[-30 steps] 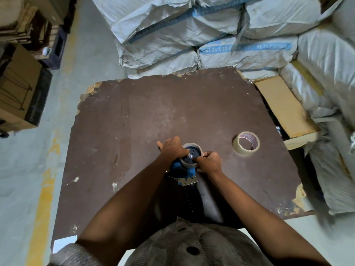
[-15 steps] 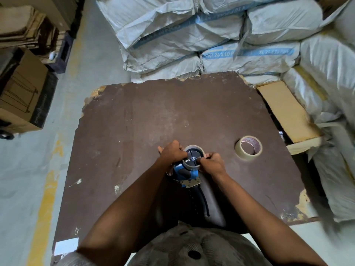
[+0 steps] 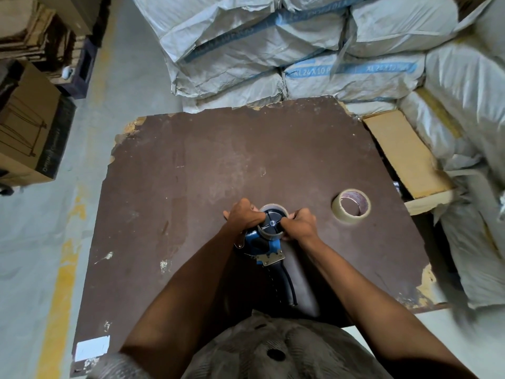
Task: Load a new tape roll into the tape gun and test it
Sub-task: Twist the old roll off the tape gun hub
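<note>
A blue tape gun (image 3: 263,246) with a black handle lies on the dark brown board (image 3: 191,187), handle pointing toward me. A thin tape roll (image 3: 273,222) sits on its black hub. My left hand (image 3: 243,216) grips the roll's left side and my right hand (image 3: 299,224) grips its right side. A second, fuller tape roll (image 3: 351,205) lies flat on the board to the right, apart from both hands.
Stacked white sacks (image 3: 273,50) rise behind the board and along the right. A tan slab (image 3: 404,151) lies at the board's right edge. Cardboard boxes (image 3: 27,127) stand on the floor at left, near a yellow floor line (image 3: 62,269).
Both hands stay on the roll at the gun's hub. The gun and its handle show a little more from under my arms; the view has shifted slightly.
</note>
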